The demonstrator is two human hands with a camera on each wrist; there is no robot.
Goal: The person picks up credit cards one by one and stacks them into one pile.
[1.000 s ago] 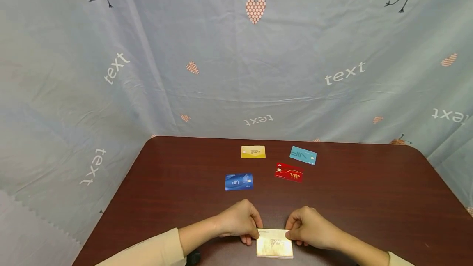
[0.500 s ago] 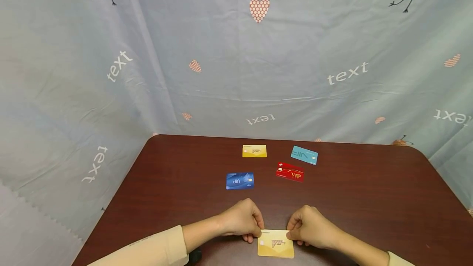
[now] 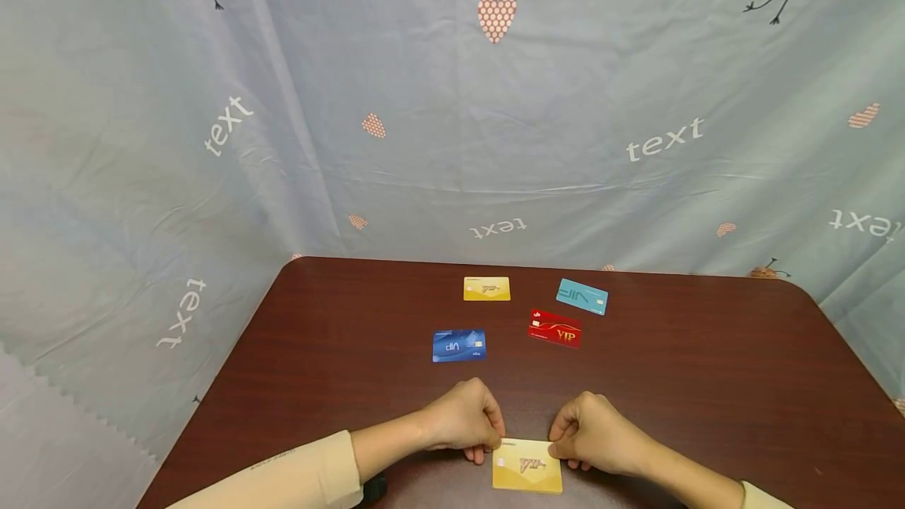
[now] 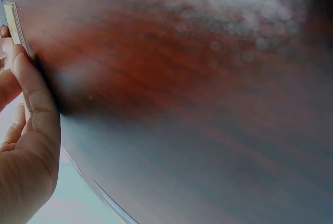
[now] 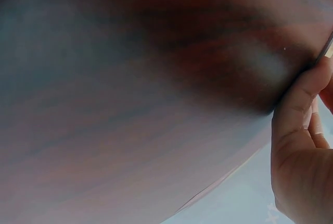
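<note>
Close to the table's near side, a small stack of cards (image 3: 526,476) with a gold card on top lies between two hands. My left hand (image 3: 463,419) pinches its far left corner with thumb and fingers. The far right corner is pinched by my right hand (image 3: 596,434) in the same way. Layered edges of the card stack (image 4: 16,22) show beside the curled left fingers in the left wrist view. In the right wrist view, just a thin edge of the stack appears past the right thumb (image 5: 312,81). The cards under the top one are mostly hidden.
Farther back on the dark brown table (image 3: 339,328) lie a blue card (image 3: 459,346), a yellow card (image 3: 486,289), a red card (image 3: 555,328) and a light blue card (image 3: 583,297), all apart. A patterned grey-blue curtain (image 3: 424,85) hangs behind the table.
Glare on the top gold card has faded, so its print shows clearly. Both hands keep their pinch on the stack; the head view has shifted slightly.
</note>
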